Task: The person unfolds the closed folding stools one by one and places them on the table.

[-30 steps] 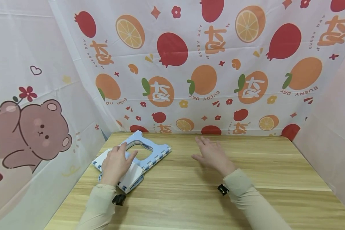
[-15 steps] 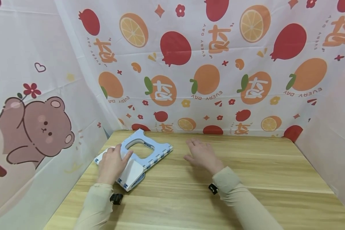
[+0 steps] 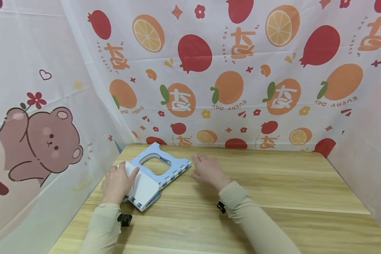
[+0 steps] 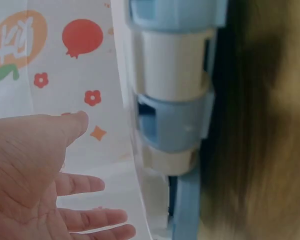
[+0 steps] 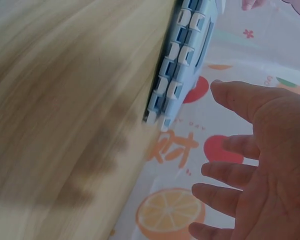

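This is a small cloth-walled booth around a tabletop; what kind of building holds it cannot be told. A pale yellow-brown, wood-grained table (image 3: 289,190) spans the space between the walls. At twelve o'clock hangs a creased white fruit-print sheet (image 3: 222,63) with oranges, red fruit and the words "EVERY DAY"; at nine o'clock, a white sheet with a brown cartoon bear (image 3: 54,141); at three o'clock, a pale pinkish sheet (image 3: 365,151).

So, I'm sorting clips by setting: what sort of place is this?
Probably a curtained-off work booth: a wood-grain table with fruit-print cloth behind it and bear-print cloth along its left side.
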`<state>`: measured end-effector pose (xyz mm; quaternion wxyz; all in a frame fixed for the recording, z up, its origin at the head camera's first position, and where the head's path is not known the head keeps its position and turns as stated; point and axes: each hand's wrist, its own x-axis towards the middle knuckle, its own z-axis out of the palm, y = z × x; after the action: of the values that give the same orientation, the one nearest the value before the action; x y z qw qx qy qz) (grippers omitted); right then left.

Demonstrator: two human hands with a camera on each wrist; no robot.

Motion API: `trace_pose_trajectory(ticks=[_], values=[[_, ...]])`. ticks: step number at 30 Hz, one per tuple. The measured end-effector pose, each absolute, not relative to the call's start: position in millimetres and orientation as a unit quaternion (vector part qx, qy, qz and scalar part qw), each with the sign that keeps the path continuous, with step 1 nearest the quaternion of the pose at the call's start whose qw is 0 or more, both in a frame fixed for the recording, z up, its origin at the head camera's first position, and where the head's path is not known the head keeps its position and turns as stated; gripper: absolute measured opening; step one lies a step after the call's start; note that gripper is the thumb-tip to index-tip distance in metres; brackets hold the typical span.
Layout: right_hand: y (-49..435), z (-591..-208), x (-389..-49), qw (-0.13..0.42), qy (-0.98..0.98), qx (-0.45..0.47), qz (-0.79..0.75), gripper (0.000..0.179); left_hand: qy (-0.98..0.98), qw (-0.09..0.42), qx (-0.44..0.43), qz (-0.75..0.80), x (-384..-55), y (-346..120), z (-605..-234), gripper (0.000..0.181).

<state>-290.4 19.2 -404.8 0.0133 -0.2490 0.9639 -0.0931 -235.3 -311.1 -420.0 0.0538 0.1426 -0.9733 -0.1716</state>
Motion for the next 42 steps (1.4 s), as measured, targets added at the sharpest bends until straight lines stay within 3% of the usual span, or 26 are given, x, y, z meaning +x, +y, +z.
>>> trace_pose_trajectory(ticks=[11,27,42], values=[[-21.7,-418.7,-300.5,0.01,0.962,-0.267,-0.049,0.076,-0.966,0.014,0.174,-0.192,-237.6,-322.2,-426.4,0.099],[-62.0,-441.0,-293.1,0.025,0.959,-0.284,-0.002,0.075,-0.961,0.006,0.201,-0.187,-236.0,-336.6,-432.3,0.12],[-70.3,-442.6,-290.5,0.016,0.956,-0.292,-0.019,0.061,-0.963,0.008,0.194,-0.189,-237.2,-338.1,-432.7,0.114]])
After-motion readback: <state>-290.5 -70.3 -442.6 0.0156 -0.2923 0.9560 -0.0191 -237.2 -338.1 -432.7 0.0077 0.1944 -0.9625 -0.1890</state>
